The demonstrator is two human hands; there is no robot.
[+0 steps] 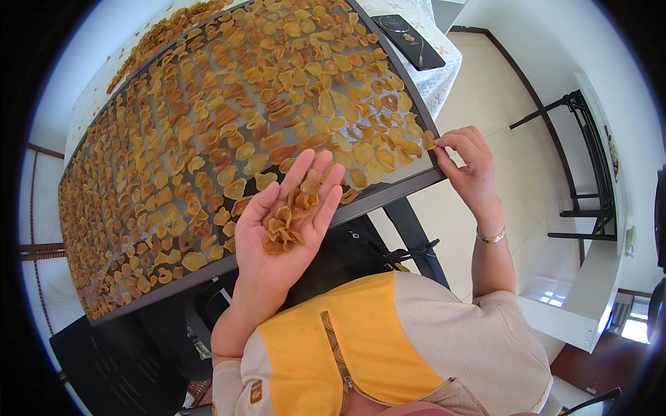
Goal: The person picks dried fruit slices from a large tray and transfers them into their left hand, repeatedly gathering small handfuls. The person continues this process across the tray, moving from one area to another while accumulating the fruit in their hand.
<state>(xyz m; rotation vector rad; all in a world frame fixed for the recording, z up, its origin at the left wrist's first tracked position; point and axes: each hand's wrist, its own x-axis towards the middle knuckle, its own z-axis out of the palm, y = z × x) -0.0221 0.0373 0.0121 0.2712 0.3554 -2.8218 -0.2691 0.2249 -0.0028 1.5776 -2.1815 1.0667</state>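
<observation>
On my upturned left hand (283, 229) rests a small heap of dried, amber-brown slices (282, 227). That palm is over the near edge of a dark-framed mesh screen (411, 166). Between the thumb and forefinger of my right hand (468, 161) is a single yellowish slice (428, 140), at the screen's right frame near its corner. Rows of similar curled slices (244, 151) cover most of the mesh, some lying flat and some overlapping. My left hand hides part of the screen's near side.
A black smartphone (408, 41) lies on a patterned white tablecloth (439, 88) beyond the right frame. Behind the screen is a long pile of loose slices (156, 44). A black bag (343, 249) is below the near edge. A folded black metal stand (593, 166) leans at the right wall.
</observation>
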